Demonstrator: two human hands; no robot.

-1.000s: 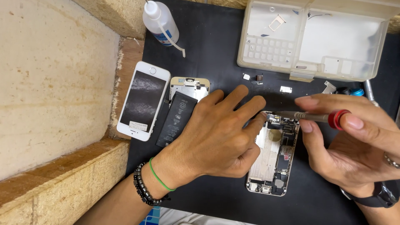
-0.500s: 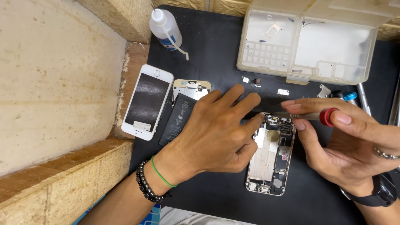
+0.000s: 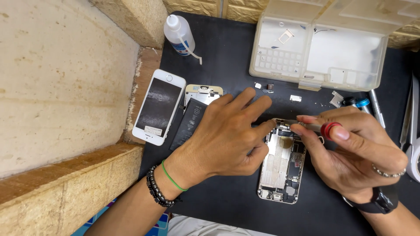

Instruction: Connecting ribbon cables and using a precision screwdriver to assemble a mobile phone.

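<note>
**A:** One opened phone chassis (image 3: 280,168) on the black mat (image 3: 227,61), centre-right, back shell up w/ its insides showing. That's what both hands are on.

**B:** Grips?

**A:** Left hand (image 3: 227,140) lies flat over the chassis's left edge, fingers spread, index tip near the top end. It's pressing to steady it, not wrapped round anything. Right hand (image 3: 350,153) is pinched shut on a small screwdriver (image 3: 313,127) w/ a red cap, shaft lying nearly level, tip at the top of the chassis by the left fingertips.

**B:** How'd it handle?

**A:** My guess: light, stiff metal shell, but fragile inside, w/ thin parts and tiny screws. Smooth sides, prob. slippery. Best held by the long outer edges or pinned flat, never by the inner bits.

**B:** Count the rest.

**A:** One white phone (image 3: 158,107) face up at left, just beside the wall. One dark battery (image 3: 189,124) partly under the left hand. One pale frame piece (image 3: 203,91) above it. One squeeze bottle (image 3: 179,35) at top. One clear parts box (image 3: 319,48), lid open. Approx. four small loose bits (image 3: 295,98) below the box; too tiny to tell what. Some more tools (image 3: 372,109) at far right, partly cut off, so no sure count.
</note>
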